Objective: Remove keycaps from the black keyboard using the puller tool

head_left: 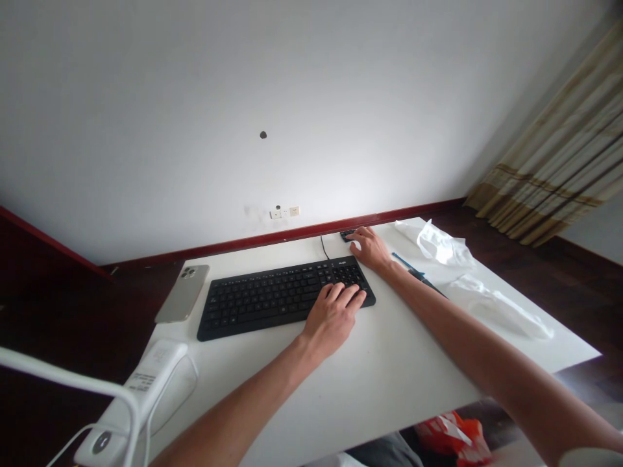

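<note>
A black keyboard [263,301] lies on the white desk [384,389], its cable running toward the far edge. My left hand [333,318] rests on the keyboard's right end, fingers spread over the keys and holding nothing. My right hand [370,250] lies beyond the keyboard, over a small black mouse [347,235], which it mostly hides. Close to that hand are a thin blue object [405,263] and a white plastic bag [440,243]. A silver phone [182,293] lies left of the keyboard, out of reach of my fingers.
A second sheet of white plastic [501,308] lies at the desk's right. A white corded device [141,383] sits at the near left corner beside a white rail [73,371]. The desk's far side meets a wall with a socket [285,211]. An orange bag [452,438] lies below the near edge.
</note>
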Motion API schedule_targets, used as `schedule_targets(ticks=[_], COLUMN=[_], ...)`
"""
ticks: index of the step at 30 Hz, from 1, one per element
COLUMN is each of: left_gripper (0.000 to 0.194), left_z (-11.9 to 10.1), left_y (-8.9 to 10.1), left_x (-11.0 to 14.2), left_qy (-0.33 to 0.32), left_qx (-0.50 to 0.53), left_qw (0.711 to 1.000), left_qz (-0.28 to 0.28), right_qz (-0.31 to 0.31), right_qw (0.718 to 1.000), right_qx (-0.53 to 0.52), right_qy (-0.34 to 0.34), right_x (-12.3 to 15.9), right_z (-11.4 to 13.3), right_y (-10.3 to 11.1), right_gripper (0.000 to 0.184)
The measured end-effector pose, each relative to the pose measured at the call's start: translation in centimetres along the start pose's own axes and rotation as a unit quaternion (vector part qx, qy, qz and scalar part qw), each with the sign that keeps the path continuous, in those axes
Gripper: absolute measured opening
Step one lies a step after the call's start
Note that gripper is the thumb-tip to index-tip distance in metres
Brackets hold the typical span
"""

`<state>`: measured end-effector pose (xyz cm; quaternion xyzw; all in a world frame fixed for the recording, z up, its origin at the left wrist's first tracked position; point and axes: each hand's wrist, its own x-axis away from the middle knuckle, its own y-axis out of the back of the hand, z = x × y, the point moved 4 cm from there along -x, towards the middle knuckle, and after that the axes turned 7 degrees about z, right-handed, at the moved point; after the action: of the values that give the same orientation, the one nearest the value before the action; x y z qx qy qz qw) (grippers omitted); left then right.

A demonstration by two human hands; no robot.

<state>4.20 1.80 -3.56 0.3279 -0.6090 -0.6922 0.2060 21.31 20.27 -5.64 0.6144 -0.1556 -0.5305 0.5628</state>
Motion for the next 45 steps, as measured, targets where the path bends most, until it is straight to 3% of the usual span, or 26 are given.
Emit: schedule_targets(ticks=[12,18,23,25,27,31,34,39,45], left_gripper=[0.04,0.04,0.041,0.041,0.042,0.04,0.034,0.029,0.028], left_z=[0.5,0.5,0.0,-0.3,-0.6,-0.9,-1.1,-1.4,-1.0], left_y=[-0.2,-0.7,-1.0,-1.0,-0.8,-0.2,0.1,-0.3,-0.8], left_x=[0.3,0.2,0.2,0.2,0.3,0.4,0.5,0.5,0.5], left_qy=[-0.022,-0.019,0.009,0.016,0.017,0.011,-0.039,-0.133,-0.13], left_qx=[0.044,0.048,0.049,0.036,0.018,0.006,0.028,0.067,0.087], left_qw=[0.998,0.998,0.997,0.998,0.999,0.999,0.998,0.989,0.988], left_qz=[-0.036,-0.047,-0.052,-0.051,-0.047,-0.04,-0.03,-0.006,-0.003], right_qz=[0.094,0.147,0.116,0.135,0.193,0.347,0.38,0.363,0.367], right_qw=[0.992,0.985,0.98,0.968,0.945,0.871,0.846,0.866,0.883], right_qx=[-0.035,-0.094,-0.162,-0.21,-0.262,-0.348,-0.374,-0.342,-0.288], right_qy=[0.072,0.01,-0.023,-0.033,-0.023,0.014,0.019,0.037,0.051], right_x=[0.1,0.2,-0.1,-0.2,-0.1,0.5,0.8,0.9,0.9], right_z=[0.8,0.4,0.3,1.0,2.2,5.2,6.6,7.3,7.6], right_y=[1.9,2.8,4.2,4.8,5.1,5.3,5.3,4.8,5.1], right_gripper=[0.012,0.009,0.015,0.017,0.02,0.025,0.027,0.023,0.016])
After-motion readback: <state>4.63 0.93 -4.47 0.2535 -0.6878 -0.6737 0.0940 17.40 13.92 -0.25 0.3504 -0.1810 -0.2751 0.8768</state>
